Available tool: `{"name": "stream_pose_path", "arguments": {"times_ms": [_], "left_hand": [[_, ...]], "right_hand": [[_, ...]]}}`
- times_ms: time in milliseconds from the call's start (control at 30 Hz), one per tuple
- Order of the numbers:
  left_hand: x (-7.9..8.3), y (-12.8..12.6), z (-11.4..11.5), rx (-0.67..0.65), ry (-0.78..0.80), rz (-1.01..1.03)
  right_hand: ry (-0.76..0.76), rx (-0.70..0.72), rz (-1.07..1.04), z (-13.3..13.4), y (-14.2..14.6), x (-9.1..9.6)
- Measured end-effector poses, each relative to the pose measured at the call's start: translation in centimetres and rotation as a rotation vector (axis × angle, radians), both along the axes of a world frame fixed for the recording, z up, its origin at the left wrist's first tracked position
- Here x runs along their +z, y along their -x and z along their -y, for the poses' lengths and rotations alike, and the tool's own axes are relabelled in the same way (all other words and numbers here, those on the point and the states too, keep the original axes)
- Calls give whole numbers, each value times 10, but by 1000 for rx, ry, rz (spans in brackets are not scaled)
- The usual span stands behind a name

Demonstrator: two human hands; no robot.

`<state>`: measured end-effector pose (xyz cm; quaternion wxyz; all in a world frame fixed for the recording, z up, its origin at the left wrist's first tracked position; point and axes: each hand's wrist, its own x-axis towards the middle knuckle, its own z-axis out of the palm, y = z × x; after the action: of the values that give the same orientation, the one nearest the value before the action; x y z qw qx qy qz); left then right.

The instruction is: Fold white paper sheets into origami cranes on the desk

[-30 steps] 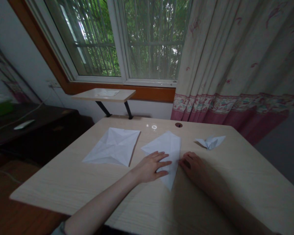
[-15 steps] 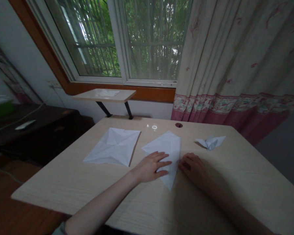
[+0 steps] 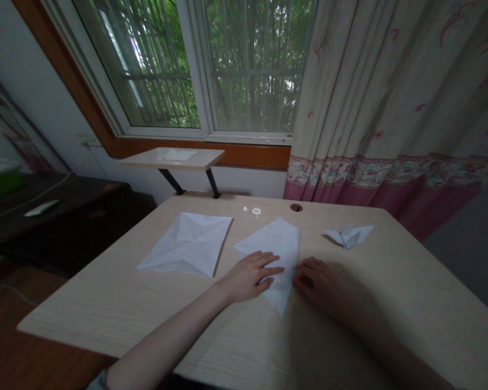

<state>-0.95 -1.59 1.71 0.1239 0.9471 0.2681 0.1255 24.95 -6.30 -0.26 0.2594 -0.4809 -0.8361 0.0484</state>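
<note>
A partly folded sheet of white paper (image 3: 283, 238) lies on the table, with pointed corners at its left and near end. My left hand (image 3: 252, 275) rests on it, palm down and fingers spread, holding nothing. At the paper's right edge, my right hand (image 3: 315, 281) is closed, thumb and fingertips together along the folded side. Its fingertips partly hide that edge. To the left lies a creased, opened-out white sheet (image 3: 191, 244). A folded paper crane (image 3: 347, 236) sits beyond my right hand.
A small raised shelf (image 3: 207, 158) on black legs stands at the table's back left, with white paper (image 3: 177, 155) on top. The wooden table (image 3: 117, 309) has a round cable hole (image 3: 296, 207) near its back edge. A curtain (image 3: 374, 184) hangs behind the right side.
My right hand has slid slightly toward me along the paper's right edge. The left hand stays spread on the paper, its thumb drawn in a little.
</note>
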Motion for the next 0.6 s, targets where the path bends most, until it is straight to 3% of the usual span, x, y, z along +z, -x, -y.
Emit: {"name": "stream_pose_path", "arguments": {"times_ms": [600], "left_hand": [[1,1,-2,2,18,7]], "right_hand": [[109,97,-21,11,12,1]]}}
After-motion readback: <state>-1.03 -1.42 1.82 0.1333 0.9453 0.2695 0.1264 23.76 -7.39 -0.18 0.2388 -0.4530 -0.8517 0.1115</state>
